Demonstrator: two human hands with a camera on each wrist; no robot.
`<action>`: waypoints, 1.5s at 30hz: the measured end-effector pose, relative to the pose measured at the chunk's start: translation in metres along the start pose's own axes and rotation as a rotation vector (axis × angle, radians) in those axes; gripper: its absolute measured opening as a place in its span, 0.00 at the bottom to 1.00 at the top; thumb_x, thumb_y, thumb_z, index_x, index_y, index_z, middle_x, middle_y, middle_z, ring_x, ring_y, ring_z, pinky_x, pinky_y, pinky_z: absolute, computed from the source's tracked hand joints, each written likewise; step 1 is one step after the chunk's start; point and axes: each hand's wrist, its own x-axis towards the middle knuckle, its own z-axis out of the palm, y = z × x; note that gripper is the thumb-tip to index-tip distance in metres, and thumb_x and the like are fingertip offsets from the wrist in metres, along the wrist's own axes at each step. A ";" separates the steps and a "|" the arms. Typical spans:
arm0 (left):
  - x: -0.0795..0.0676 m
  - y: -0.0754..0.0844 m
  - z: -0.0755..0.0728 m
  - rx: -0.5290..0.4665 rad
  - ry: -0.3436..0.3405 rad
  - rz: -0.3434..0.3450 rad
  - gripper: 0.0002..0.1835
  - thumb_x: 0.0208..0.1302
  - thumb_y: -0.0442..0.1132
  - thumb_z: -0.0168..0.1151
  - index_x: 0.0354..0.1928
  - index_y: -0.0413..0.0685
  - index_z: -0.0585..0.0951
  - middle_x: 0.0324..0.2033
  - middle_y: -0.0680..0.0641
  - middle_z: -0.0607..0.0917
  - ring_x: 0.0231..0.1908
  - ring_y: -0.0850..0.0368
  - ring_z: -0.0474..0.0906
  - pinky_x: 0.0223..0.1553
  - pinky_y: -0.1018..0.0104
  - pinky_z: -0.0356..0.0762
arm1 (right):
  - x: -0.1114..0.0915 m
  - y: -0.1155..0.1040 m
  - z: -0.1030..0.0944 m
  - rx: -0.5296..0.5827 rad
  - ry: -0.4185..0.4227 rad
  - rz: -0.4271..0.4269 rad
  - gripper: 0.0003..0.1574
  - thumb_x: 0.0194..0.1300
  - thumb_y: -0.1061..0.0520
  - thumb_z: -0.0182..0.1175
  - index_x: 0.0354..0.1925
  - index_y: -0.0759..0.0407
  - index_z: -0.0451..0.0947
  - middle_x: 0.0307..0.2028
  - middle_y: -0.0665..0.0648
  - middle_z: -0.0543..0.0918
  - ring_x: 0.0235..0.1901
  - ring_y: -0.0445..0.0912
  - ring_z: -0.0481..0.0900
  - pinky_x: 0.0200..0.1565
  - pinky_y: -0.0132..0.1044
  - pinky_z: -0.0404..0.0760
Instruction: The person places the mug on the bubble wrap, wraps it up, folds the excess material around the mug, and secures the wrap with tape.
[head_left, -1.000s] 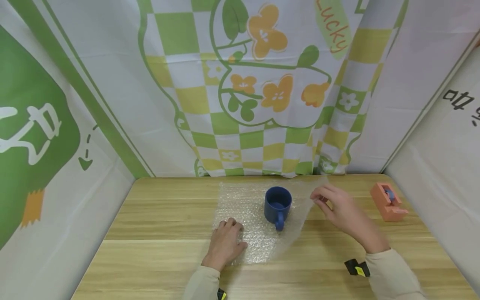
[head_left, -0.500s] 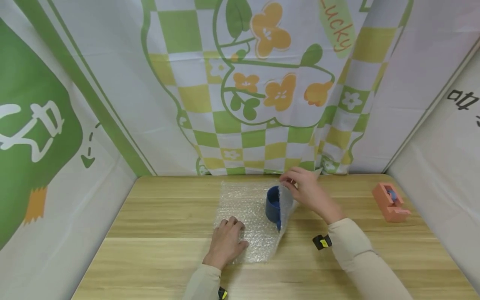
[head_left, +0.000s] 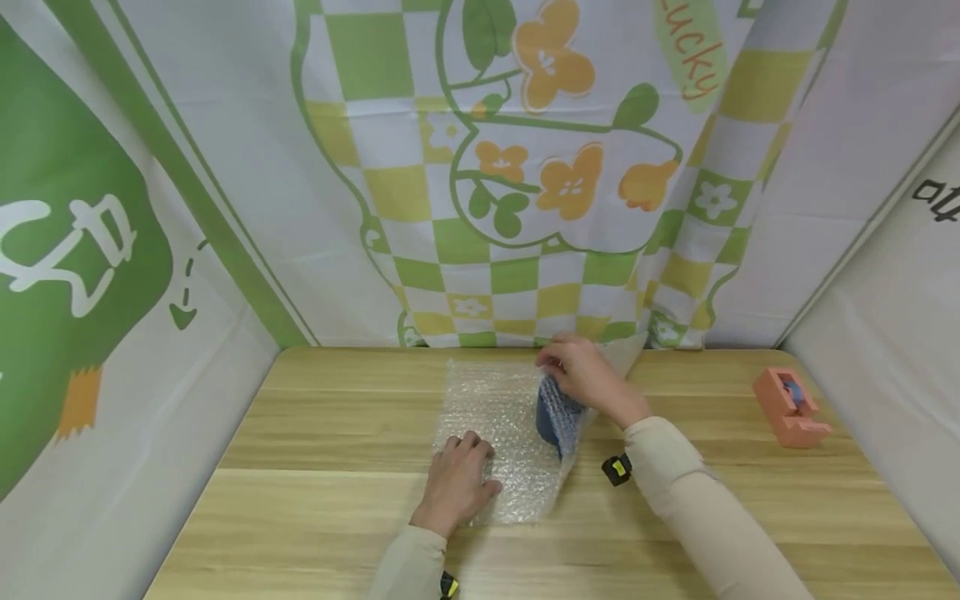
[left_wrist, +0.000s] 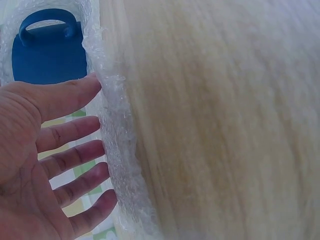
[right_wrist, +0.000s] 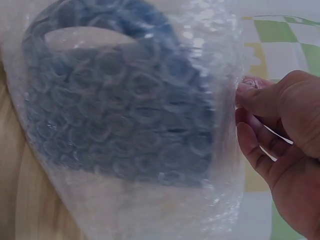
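A blue mug (head_left: pixel 545 423) stands on a sheet of bubble wrap (head_left: pixel 491 400), whose right side is lifted and folded up over it. My right hand (head_left: pixel 588 375) pinches the raised edge between thumb and fingers, just above the mug. Through the bubbles, the right wrist view shows the mug's body and handle blurred. Fingers spread, my left hand (head_left: pixel 456 485) rests on the sheet's left front part. In the left wrist view the mug (left_wrist: pixel 49 55) has its handle exposed, beyond the thumb.
An orange tape dispenser (head_left: pixel 787 408) with a blue roll sits at the right on the wooden table (head_left: pixel 315 517). A patterned curtain (head_left: pixel 517 275) hangs right behind the table's back edge. White printed cloth (head_left: pixel 247 208) encloses the sides.
My right hand has moved left, bringing the right side of the bubble wrap up and over the mug, which is now mostly covered. The left hand has stayed in place.
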 end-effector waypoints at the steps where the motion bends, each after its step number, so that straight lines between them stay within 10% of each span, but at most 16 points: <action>1: 0.000 0.000 0.000 0.001 -0.001 0.001 0.21 0.53 0.44 0.78 0.46 0.43 0.85 0.43 0.46 0.80 0.47 0.44 0.76 0.45 0.46 0.79 | 0.000 0.001 0.002 0.001 -0.007 0.003 0.06 0.62 0.69 0.68 0.38 0.62 0.87 0.34 0.55 0.83 0.36 0.50 0.83 0.41 0.41 0.85; 24: -0.001 0.002 -0.001 0.000 -0.010 0.005 0.21 0.53 0.45 0.79 0.46 0.44 0.85 0.45 0.46 0.81 0.48 0.43 0.76 0.46 0.45 0.79 | -0.014 0.007 0.021 -0.103 0.119 -0.007 0.05 0.61 0.62 0.73 0.34 0.61 0.84 0.34 0.56 0.81 0.35 0.53 0.81 0.40 0.48 0.82; 45: 0.000 0.001 0.000 0.000 -0.010 -0.010 0.21 0.54 0.46 0.78 0.46 0.43 0.85 0.45 0.46 0.81 0.48 0.42 0.76 0.47 0.44 0.79 | -0.043 0.008 0.004 -0.088 -0.149 -0.050 0.32 0.68 0.40 0.66 0.61 0.58 0.81 0.57 0.63 0.77 0.59 0.59 0.73 0.60 0.57 0.74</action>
